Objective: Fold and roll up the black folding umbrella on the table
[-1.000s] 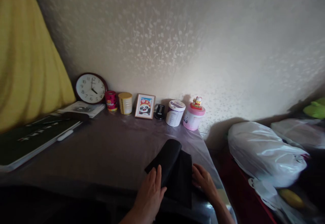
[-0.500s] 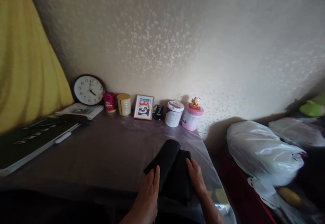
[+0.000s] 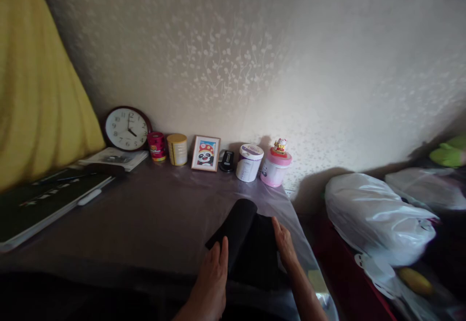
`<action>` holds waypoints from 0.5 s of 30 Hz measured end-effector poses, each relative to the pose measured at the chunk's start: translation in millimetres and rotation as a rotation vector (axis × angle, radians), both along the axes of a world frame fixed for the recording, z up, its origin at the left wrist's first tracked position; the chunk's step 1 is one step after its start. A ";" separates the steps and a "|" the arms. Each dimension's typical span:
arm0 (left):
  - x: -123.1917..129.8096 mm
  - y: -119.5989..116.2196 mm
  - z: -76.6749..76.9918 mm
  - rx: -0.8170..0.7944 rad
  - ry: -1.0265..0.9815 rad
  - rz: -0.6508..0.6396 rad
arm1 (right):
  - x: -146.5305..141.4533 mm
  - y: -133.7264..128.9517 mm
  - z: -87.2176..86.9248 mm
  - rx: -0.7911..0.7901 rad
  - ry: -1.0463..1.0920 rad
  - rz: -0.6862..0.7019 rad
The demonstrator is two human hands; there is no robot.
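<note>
A piece of black cloth, folded over on itself with a rounded fold at its far end, lies at the front right of the table. My left hand holds its left side, fingers stretched along the upper layer. At the right edge, my right hand pinches the far corner of the lower layer. The near end of the cloth is dark and hard to make out.
Along the wall stand a clock, a red can, a yellow-lidded tin, a panda picture frame, a white tub and a pink jar. A dark green book lies left. White plastic bags sit beyond the table's right edge.
My right hand has moved slightly right and away from me, drawing the lower layer's right edge outward. My left hand stays nearly in place on the cloth.
</note>
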State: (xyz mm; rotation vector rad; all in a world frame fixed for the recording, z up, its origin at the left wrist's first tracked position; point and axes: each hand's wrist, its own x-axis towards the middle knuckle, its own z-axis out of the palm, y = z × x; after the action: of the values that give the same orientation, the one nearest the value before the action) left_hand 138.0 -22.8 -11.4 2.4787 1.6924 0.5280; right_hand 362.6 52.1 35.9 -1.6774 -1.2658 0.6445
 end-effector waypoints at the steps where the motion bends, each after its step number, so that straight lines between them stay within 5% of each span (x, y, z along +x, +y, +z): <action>1: -0.4 0.4 0.3 0.001 -0.004 -0.004 | 0.2 3.8 0.0 0.011 -0.009 -0.001; 7: 0.9 4.4 7.5 -0.020 0.006 0.040 | 1.8 17.9 -8.0 0.084 -0.049 -0.057; 15: 3.3 3.3 7.4 0.016 0.021 0.055 | -3.5 0.4 -12.7 0.020 0.006 0.034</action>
State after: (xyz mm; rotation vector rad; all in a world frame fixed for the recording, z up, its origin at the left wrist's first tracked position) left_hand 141.3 -19.5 -4.0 2.4635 1.7754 0.5256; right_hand 359.1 52.5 23.2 -1.6392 -1.2952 0.6544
